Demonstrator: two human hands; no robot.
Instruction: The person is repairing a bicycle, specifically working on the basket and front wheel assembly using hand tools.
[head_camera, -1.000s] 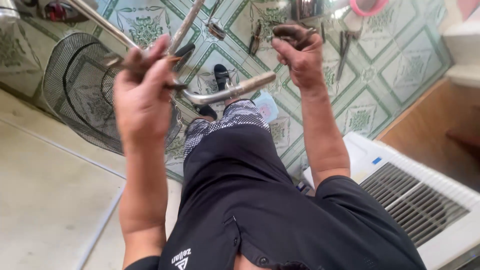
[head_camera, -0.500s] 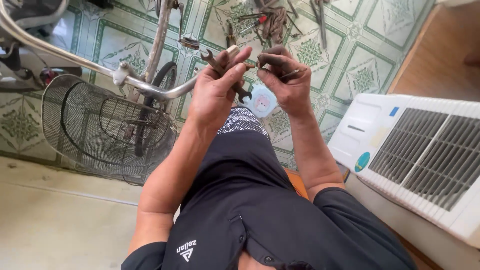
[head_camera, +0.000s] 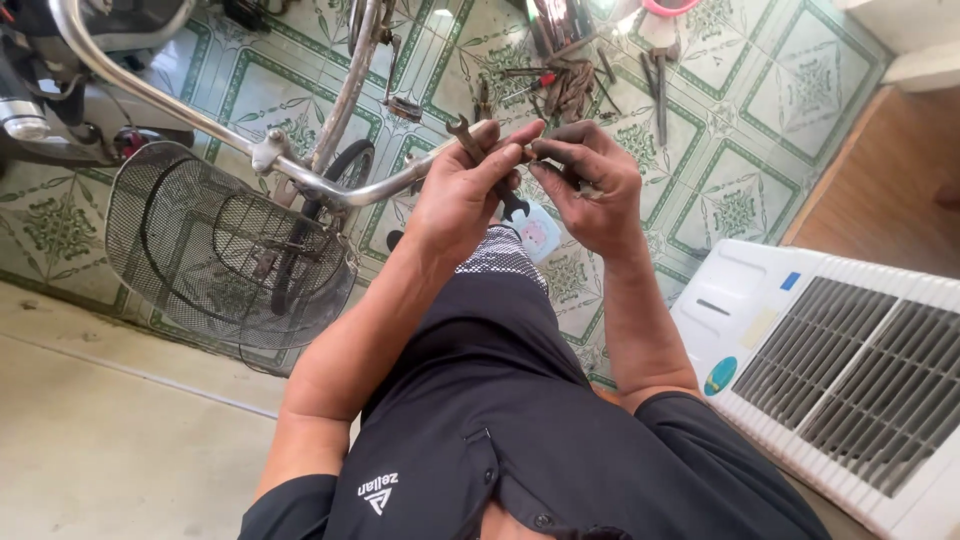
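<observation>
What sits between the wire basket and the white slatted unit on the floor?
In the head view, the person's dark-clad leg and both forearms fill that stretch between the wire basket and the white slatted unit, with patterned floor tiles beyond.

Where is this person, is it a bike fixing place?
Probably a home or small bike-repair spot: a bicycle with a wire basket stands on a tiled floor, tools lie scattered, and the left hand holds a wrench.

wrench: I saw a dark, greasy open-ended metal spanner (head_camera: 487, 160), held slantwise, its forked end up and to the left, its lower end showing below the palm.
small part: a dark little metal piece (head_camera: 540, 155) was pinched at the fingertips; I could not tell its shape.
position: both sat together above the patterned tile floor, just beside the bicycle's chrome handlebar.
</observation>
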